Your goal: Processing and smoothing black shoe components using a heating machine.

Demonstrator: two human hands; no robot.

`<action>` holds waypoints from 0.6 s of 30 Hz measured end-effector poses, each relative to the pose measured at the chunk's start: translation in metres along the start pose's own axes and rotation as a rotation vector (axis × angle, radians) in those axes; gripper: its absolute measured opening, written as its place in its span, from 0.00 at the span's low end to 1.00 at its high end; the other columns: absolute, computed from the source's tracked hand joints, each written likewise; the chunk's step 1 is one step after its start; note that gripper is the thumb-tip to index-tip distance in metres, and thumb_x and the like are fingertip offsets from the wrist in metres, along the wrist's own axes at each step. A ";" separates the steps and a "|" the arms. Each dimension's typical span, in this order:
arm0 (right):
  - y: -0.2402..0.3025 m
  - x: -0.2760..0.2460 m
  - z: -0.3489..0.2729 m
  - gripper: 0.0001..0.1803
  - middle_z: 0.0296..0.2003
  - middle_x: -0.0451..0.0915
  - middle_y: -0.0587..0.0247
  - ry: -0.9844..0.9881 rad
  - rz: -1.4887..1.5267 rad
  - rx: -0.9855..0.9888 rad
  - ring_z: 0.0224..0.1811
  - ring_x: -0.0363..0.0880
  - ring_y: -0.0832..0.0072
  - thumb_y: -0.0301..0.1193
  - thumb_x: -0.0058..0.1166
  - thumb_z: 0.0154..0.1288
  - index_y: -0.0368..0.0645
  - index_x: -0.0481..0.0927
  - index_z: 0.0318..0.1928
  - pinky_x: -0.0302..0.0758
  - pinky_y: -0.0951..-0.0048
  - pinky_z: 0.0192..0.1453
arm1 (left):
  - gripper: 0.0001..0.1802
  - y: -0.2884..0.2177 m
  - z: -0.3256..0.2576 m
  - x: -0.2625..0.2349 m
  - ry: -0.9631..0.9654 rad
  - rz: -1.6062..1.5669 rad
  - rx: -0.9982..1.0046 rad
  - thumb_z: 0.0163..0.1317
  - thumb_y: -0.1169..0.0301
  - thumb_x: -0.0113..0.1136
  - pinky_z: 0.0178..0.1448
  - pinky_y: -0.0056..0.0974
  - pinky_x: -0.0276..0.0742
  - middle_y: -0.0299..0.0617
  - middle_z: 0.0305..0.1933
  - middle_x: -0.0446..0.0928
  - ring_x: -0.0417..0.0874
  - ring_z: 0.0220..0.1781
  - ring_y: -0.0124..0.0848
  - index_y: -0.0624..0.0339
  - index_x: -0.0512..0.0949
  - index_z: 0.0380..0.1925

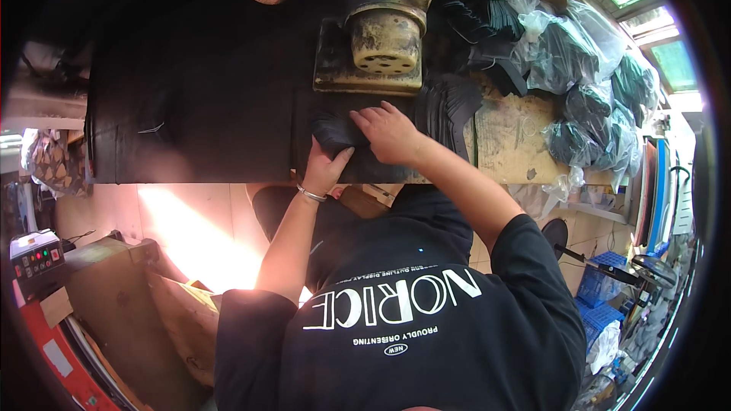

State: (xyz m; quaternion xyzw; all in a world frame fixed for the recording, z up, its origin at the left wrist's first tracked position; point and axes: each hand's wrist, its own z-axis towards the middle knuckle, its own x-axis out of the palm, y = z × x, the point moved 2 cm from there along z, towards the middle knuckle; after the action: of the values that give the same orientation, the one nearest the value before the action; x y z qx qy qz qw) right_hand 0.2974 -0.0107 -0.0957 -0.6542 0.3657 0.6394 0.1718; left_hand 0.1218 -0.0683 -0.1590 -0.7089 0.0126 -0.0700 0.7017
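At the near edge of a dark work table, my left hand grips a small stack of thin black sheet pieces. Its thumb lies along the near side, and the other fingers are partly hidden under the stack. My right hand is closed over the right end of the same stack, fingers bent and fingertips pointing left. To the right of that hand lies a fanned row of similar black pieces. The exact kind of piece is too dark to make out.
Just beyond my hands stands a worn yellowish metal fixture with a perforated round head. Clear plastic bags of dark pieces pile up at the right. A control box with lit buttons is at the left, and blue crates are at lower right.
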 end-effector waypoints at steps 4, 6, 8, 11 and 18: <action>0.037 0.021 -0.013 0.49 0.74 0.49 0.42 -0.136 0.053 0.120 0.79 0.44 0.52 0.29 0.55 0.51 0.28 0.49 0.72 0.42 0.44 0.78 | 0.27 0.014 -0.006 0.005 0.028 -0.050 -0.030 0.61 0.81 0.58 0.66 0.37 0.67 0.46 0.57 0.73 0.73 0.61 0.33 0.66 0.65 0.60; 0.049 0.024 -0.017 0.48 0.73 0.52 0.41 -0.236 0.173 0.161 0.78 0.45 0.51 0.28 0.54 0.50 0.27 0.50 0.72 0.41 0.45 0.78 | 0.26 0.015 -0.009 0.007 0.043 -0.004 0.004 0.61 0.81 0.58 0.66 0.37 0.67 0.46 0.58 0.73 0.73 0.62 0.32 0.66 0.65 0.60; 0.047 0.025 -0.018 0.47 0.73 0.52 0.41 -0.268 0.189 0.150 0.78 0.45 0.50 0.27 0.53 0.50 0.27 0.50 0.72 0.41 0.45 0.78 | 0.26 0.015 -0.010 0.008 0.057 0.044 0.039 0.61 0.81 0.58 0.66 0.36 0.67 0.45 0.59 0.74 0.72 0.62 0.31 0.66 0.66 0.60; 0.038 0.028 -0.014 0.46 0.72 0.53 0.42 -0.296 0.213 0.090 0.78 0.46 0.50 0.25 0.51 0.51 0.28 0.50 0.72 0.42 0.46 0.78 | 0.26 0.010 -0.007 -0.002 0.078 0.025 0.019 0.62 0.81 0.59 0.66 0.36 0.67 0.44 0.59 0.74 0.73 0.62 0.30 0.65 0.67 0.60; 0.040 0.013 -0.017 0.46 0.72 0.55 0.42 -0.274 0.241 0.128 0.78 0.47 0.51 0.27 0.52 0.52 0.29 0.52 0.72 0.42 0.46 0.78 | 0.26 -0.027 -0.004 -0.001 0.080 -0.074 -0.018 0.62 0.79 0.61 0.66 0.36 0.68 0.43 0.60 0.74 0.75 0.61 0.32 0.66 0.67 0.60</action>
State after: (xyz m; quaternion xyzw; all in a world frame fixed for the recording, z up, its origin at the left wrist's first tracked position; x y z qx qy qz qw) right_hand 0.2804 -0.0525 -0.0963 -0.5004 0.4544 0.7138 0.1832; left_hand 0.1180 -0.0722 -0.1319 -0.7120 0.0150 -0.1239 0.6910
